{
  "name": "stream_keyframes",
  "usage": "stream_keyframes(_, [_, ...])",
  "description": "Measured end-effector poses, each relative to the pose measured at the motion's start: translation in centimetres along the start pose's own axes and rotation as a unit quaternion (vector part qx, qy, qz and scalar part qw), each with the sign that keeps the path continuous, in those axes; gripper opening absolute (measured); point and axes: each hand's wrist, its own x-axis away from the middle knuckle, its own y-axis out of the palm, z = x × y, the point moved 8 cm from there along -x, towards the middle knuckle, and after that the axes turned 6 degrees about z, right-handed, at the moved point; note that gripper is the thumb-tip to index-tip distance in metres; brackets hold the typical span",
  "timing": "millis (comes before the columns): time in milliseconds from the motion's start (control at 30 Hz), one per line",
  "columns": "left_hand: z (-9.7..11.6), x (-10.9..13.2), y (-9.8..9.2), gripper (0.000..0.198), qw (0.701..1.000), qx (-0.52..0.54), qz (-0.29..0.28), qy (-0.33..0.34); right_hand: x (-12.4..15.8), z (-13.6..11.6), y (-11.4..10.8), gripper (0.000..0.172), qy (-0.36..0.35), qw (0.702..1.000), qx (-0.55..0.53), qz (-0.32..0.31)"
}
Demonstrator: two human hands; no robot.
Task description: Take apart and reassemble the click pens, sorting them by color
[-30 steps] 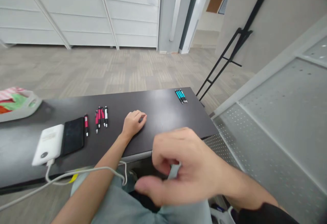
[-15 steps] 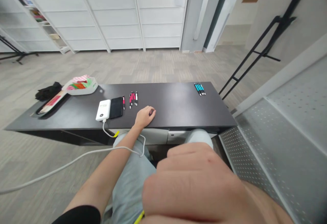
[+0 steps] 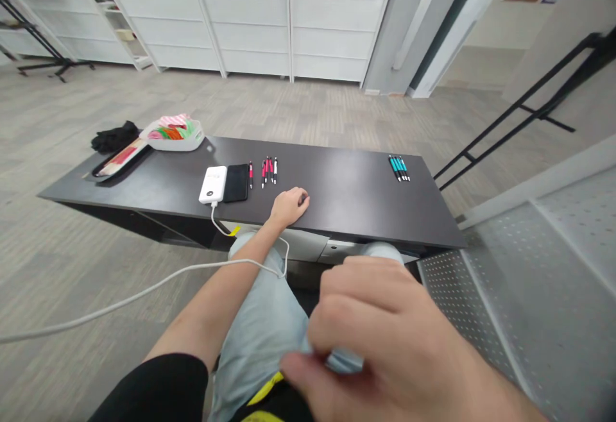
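Note:
My left hand [image 3: 289, 207] rests on the dark desk [image 3: 332, 178] near its front edge. Its fingers are curled in, and I see nothing held in them. Close to the camera, above my lap, is my right hand [image 3: 380, 319], large and slightly blurred. Its fingers are bent into a loose fist with the thumb apart, and no object shows in it. Red and black pens [image 3: 268, 169] and a white pen [image 3: 275, 170] lie just beyond my left hand. Another red pen [image 3: 251, 175] lies beside a black flat case [image 3: 236, 183].
A white power bank [image 3: 213, 185] has a white cable [image 3: 187, 271] running across my left forearm. Several teal pens [image 3: 399, 168] lie far right. At the left are a white basket [image 3: 185, 143] of colourful items, a black tray [image 3: 108, 175] and black cloth [image 3: 114, 136]. A perforated panel [image 3: 471, 294] stands right.
The view has tilted and shifted, so the desk appears higher and farther right. My right hand has moved away from the camera, its thumb now apart from the fingers. My left hand stays on the desk.

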Motion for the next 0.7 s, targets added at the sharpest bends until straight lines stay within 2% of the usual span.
stream_keyframes(33, [-0.1, 0.0, 0.1, 0.029, 1.0, 0.003, -0.001, -0.001, 0.2, 1.9, 0.4, 0.037, -0.011, 1.0, 0.006, 0.003])
stream_keyframes(67, [-0.1, -0.1, 0.1, 0.029, 1.0, 0.007, -0.003, -0.003, 0.7, 4.6, 0.8, 0.035, 0.007, 1.0, 0.02, 0.012])
stream_keyframes(133, [-0.2, -0.1, 0.4, 0.028, 1.0, 0.015, -0.008, -0.005, 2.4, 11.4, 1.4, 0.033, 0.088, 0.994, 0.057, 0.031])
stream_keyframes(233, [-0.1, 0.0, 0.7, 0.03, 1.0, 0.025, -0.011, -0.008, 7.5, 21.1, 2.7, 0.039, 0.202, 0.966, 0.153, 0.052])
stream_keyframes(300, [-0.1, 0.1, 0.6, 0.031, 0.999, 0.029, -0.008, -0.012, 10.9, 24.8, 4.8, 0.046, 0.192, 0.958, 0.214, -0.004])
stream_keyframes(367, [-0.5, -0.1, 0.1, 0.033, 0.999, 0.03, 0.002, -0.023, 13.3, 26.5, 7.0, 0.045, 0.151, 0.953, 0.256, -0.065])
stream_keyframes(400, [-0.9, -0.4, -0.4, 0.035, 0.999, 0.026, 0.01, -0.031, 14.1, 26.8, 7.6, 0.044, 0.136, 0.951, 0.268, -0.076])
stream_keyframes(567, [-4.2, -4.7, -4.8, 0.045, 0.99, -0.037, 0.079, -0.112, 14.4, 27.7, 8.1, 0.041, 0.149, 0.947, 0.267, -0.094])
stream_keyframes(700, [-6.3, -8.1, -6.4, 0.058, 0.966, -0.183, 0.032, -0.178, 14.2, 28.1, 8.1, 0.043, 0.17, 0.95, 0.243, -0.1])
